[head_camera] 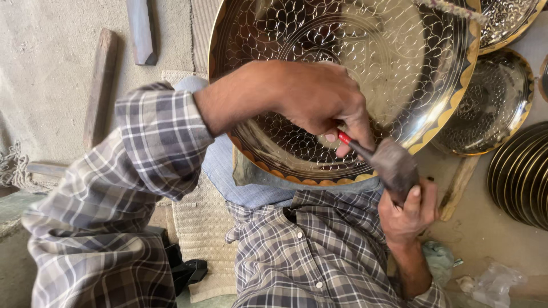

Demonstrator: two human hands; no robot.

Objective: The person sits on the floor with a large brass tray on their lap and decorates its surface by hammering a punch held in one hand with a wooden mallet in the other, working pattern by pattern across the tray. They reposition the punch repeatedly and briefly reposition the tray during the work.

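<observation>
A large brass plate (365, 40) with fine engraved leaf patterns and an orange scalloped rim leans against my lap. My left hand (319, 94), reaching over from a plaid sleeve, pinches a thin chisel with a red band (344, 138) against the plate's lower part. My right hand (408, 214) grips a dark, worn hammer (394, 165) by its handle. The hammer head sits right at the chisel's end. The chisel's tip is hidden under my fingers.
A smaller engraved plate (491, 102) lies to the right, with another (508, 17) above it and a stack of dark-rimmed plates (522, 177) at the right edge. Wooden pieces (101, 80) lie on the floor at left. A woven mat (200, 222) lies below, a plastic bag (491, 282) bottom right.
</observation>
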